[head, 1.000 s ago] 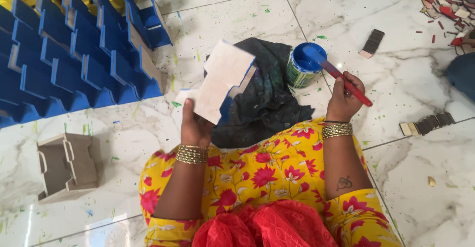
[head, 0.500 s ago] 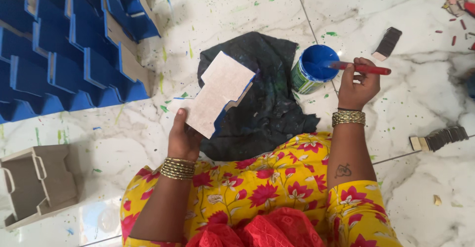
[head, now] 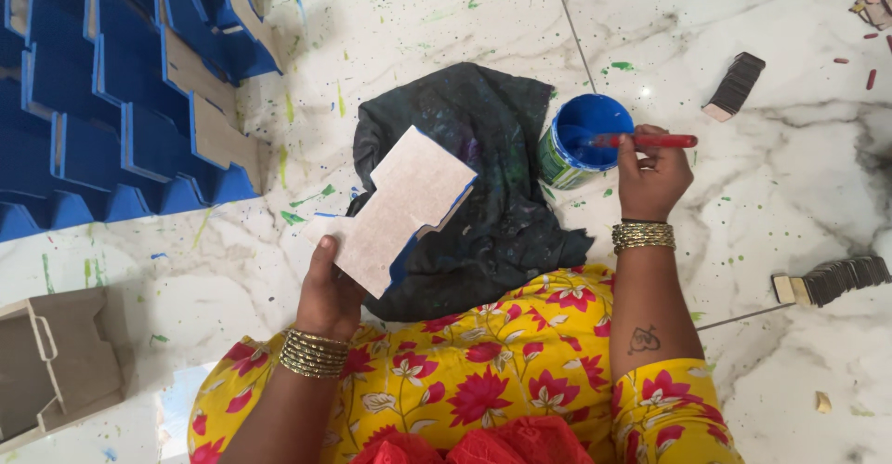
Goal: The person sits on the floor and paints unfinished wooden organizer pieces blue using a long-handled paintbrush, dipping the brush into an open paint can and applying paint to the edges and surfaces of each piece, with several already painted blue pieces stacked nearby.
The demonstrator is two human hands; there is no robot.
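Head view: right hand (head: 653, 178) grips a red-handled paintbrush (head: 641, 140), bristles down in the blue paint inside the small open tin (head: 581, 141), which stands on the white marble floor (head: 418, 27) at the right edge of the dark paint-stained cloth (head: 483, 176). Left hand (head: 327, 289) pinches the lower corner of a notched flat unpainted board cutout (head: 400, 206), bare face up, held above the cloth's left edge. Suggest: load the bristles lightly, wipe excess on the tin rim to avoid drips. Keep the cutout over the cloth; hold by the edge so fingers stay off wet faces. Finished blue-painted cutouts (head: 111, 120) lie stacked towards the floor's upper left corner, well apart.
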